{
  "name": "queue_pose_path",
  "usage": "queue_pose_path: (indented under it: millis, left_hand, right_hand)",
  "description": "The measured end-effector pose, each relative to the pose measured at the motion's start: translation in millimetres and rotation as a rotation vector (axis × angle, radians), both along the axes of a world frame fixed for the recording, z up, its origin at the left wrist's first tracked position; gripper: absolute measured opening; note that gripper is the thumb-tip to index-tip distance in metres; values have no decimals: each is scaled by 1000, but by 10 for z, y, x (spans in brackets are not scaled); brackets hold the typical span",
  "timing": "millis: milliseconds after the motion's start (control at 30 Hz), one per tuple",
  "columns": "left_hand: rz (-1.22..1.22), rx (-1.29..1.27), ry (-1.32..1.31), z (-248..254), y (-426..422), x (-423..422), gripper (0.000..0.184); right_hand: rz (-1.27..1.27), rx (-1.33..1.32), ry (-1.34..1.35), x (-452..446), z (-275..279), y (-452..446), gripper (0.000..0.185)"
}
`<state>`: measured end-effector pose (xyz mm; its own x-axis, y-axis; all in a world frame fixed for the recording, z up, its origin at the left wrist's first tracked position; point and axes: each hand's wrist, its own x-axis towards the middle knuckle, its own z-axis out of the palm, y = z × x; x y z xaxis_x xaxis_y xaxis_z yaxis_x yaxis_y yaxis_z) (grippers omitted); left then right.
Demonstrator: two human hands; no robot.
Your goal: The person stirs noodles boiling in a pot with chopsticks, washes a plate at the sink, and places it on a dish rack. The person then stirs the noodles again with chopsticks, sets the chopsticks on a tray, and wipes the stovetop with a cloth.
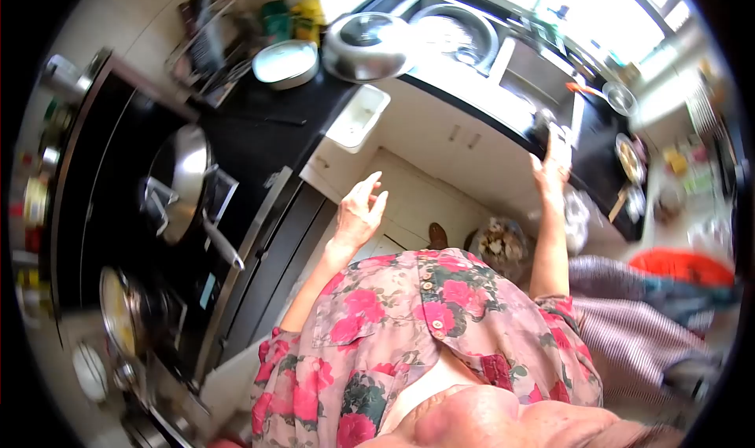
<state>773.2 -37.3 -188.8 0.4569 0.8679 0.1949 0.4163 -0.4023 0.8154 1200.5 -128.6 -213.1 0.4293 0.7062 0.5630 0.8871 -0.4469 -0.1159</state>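
My left hand [360,212] hangs in the air above the floor, in front of the cabinets. Its fingers are apart and nothing is in it. On the other side, my right hand [553,161] reaches to the counter edge by the sink basin [536,72]. The thumb stands away from the fingers, which blur against a pale, shiny patch. Right beside the fingertips is a small dark, rounded thing [543,119]; whether I hold it, I cannot tell.
A pan [189,173] stands on the black stove at left, its handle [224,244] sticking out over the front. A lidded metal pot [366,51], an oval dish [285,63] and a white tub [358,118] line the counter. A filled bag [503,244] is on the floor.
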Motion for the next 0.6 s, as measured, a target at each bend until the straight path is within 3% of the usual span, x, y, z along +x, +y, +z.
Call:
queue_pose_path:
  millis: [167,233,300,333,467,600]
  left_hand:
    - [155,15,82,8,48,425,40]
    - [166,-1,118,18,6,541,40]
    - [206,4,114,-22,-37,646,40]
    - [226,56,146,-97,-131,658,41]
    - [363,-8,178,-160,-536,692,40]
    - [433,-61,210,-220,-643,595,42]
  right_hand:
    - [-276,-209,74,802,-301,466,107]
    - [-284,-298,96,1046,-514,589,86]
    - [-261,-426,421,1469,-823,740,53]
    - [-226,-168,448,1402,-899,675,28]
    - [29,187,369,1172,-374,862,25]
    - [445,274,556,390,-22,1389,22]
